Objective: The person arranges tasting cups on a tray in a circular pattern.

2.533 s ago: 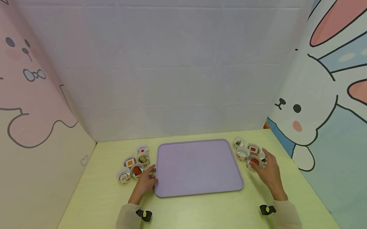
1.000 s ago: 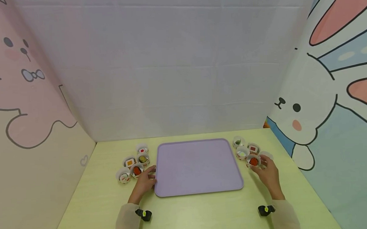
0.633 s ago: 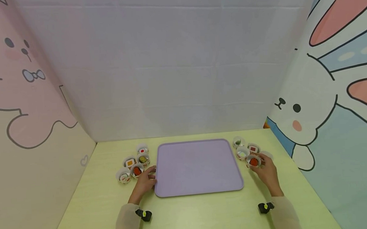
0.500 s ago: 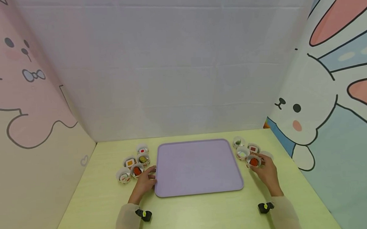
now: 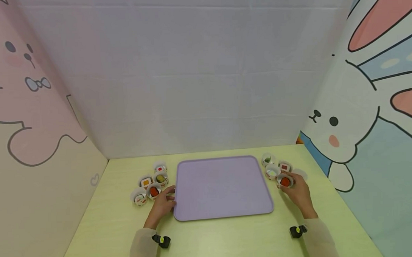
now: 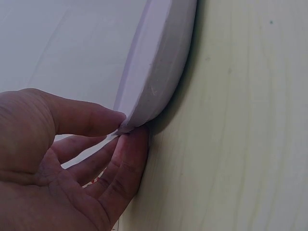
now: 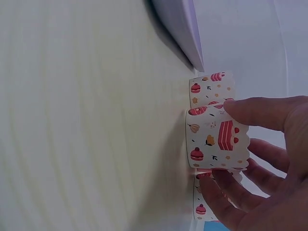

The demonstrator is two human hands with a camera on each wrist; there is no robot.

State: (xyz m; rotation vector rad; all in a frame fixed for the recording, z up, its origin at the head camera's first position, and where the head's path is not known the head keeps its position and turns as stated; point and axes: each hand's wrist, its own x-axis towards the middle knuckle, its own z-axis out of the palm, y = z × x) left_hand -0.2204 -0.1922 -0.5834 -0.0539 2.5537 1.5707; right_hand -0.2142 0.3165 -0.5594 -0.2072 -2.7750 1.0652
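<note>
A: Your R hand [image 5: 299,193] pinches the paper cup [image 7: 210,139] w/ red content; the cup sits btw your thumb and fingers, opening up.
B: Yes, and your L hand [image 5: 162,205] has thumb and fingers apart, loosely bent, touching L edge of the lilac tray [image 5: 223,188].
A: Behind your cup it is tight: other cups [image 5: 272,177] stand just beside.
B: To its L, a strip of tabletop [image 5: 223,237] separates it from tray's R edge; toward you, the tabletop extends wide.
</note>
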